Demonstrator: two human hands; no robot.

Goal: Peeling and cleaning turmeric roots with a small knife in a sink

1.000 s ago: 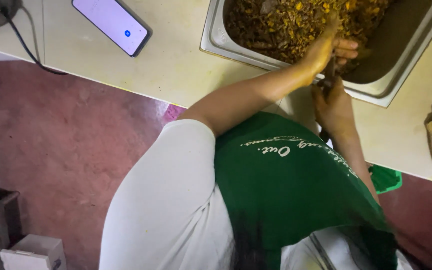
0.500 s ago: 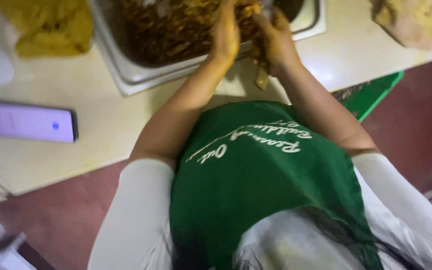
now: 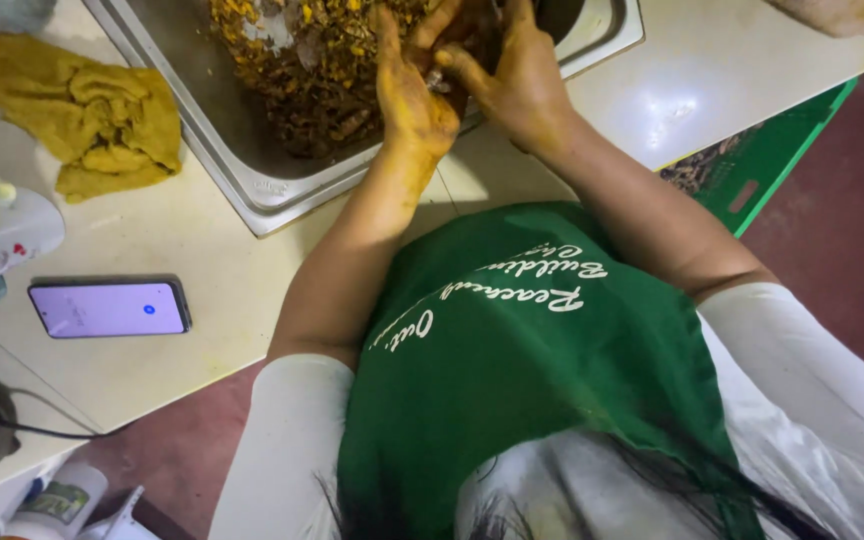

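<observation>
Both hands in the tray: left hand and right hand grasp the mix, fingers curled, yellow-stained. Much mix unworked.

Both bare forearms reach forward, the yellow-stained left hand and right hand pressed close together, fingers spread.

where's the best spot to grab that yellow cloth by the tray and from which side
Probably best pinched from above at the raised bunch of folds in the middle of the cloth. It lies crumpled and loose on the counter, so the ridges give something to close on, while its flat edges hug the surface. Come in on the side away from the tray, whose rim runs close beside it.
</observation>
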